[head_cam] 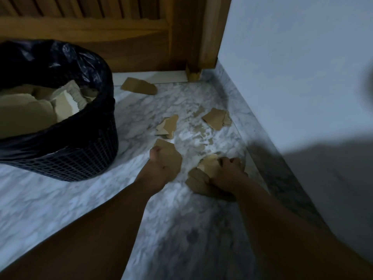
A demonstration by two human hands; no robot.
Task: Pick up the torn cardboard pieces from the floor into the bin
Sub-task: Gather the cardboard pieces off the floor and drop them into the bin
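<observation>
Torn brown cardboard pieces lie on the marble floor. My left hand grips one flat piece near the middle. My right hand grips a bunch of pieces just to the right of it. Three loose pieces lie farther off: one just beyond my left hand, one near the right wall, one by the door. The black mesh bin, lined with a black bag, stands at the left and holds several cardboard pieces.
A wooden door closes off the far side, with its frame post in the corner. A pale wall with a marble skirting runs along the right. Small cardboard crumbs dot the floor.
</observation>
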